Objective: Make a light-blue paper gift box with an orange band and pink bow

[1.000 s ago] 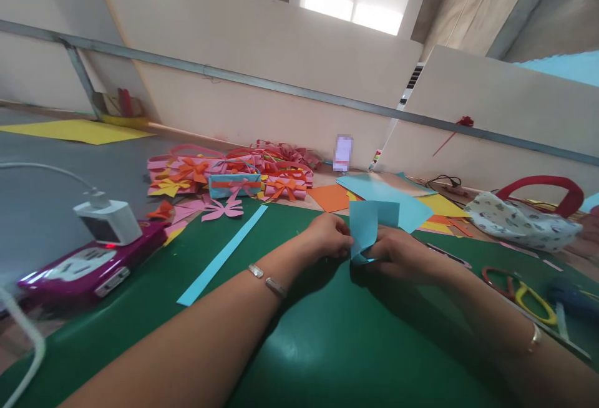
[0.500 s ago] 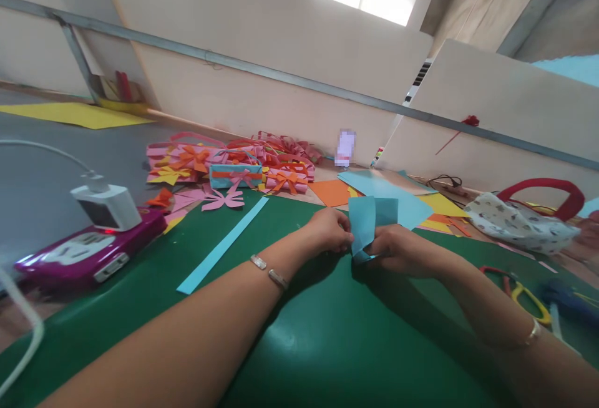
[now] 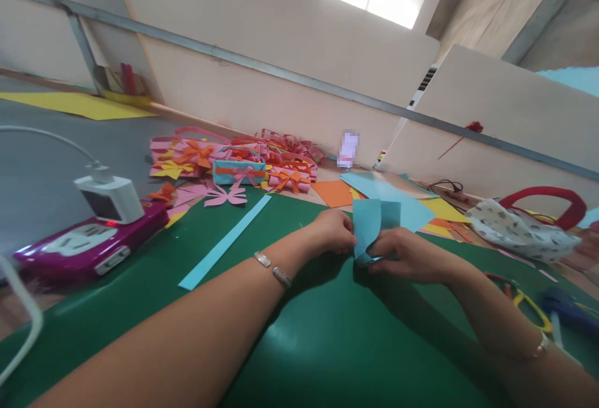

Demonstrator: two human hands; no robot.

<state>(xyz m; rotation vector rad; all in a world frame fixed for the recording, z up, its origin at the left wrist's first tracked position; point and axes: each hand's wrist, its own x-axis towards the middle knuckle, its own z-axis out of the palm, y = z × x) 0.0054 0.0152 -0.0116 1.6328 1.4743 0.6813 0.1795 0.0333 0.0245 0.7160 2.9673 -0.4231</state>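
Observation:
A folded piece of blue paper stands upright between my hands, over the green mat. My left hand is closed at its left edge, thumb and fingers pinching the paper low down. From the right, my right hand reaches partly inside the fold, its fingers gripping the lower part; some fingertips are hidden by the paper. On the mat to the left lies a long blue paper strip. Beyond it rests a pink paper bow cutout.
Several pink paper bags with bows and a blue paper bag are piled behind. Coloured sheets lie at the back. Scissors and a blue glue gun sit right. A purple power strip with a charger stands left.
The front panel of the blue paper now curves more toward the right, near my right fingers. Both hands keep their hold. The whole view has shifted slightly.

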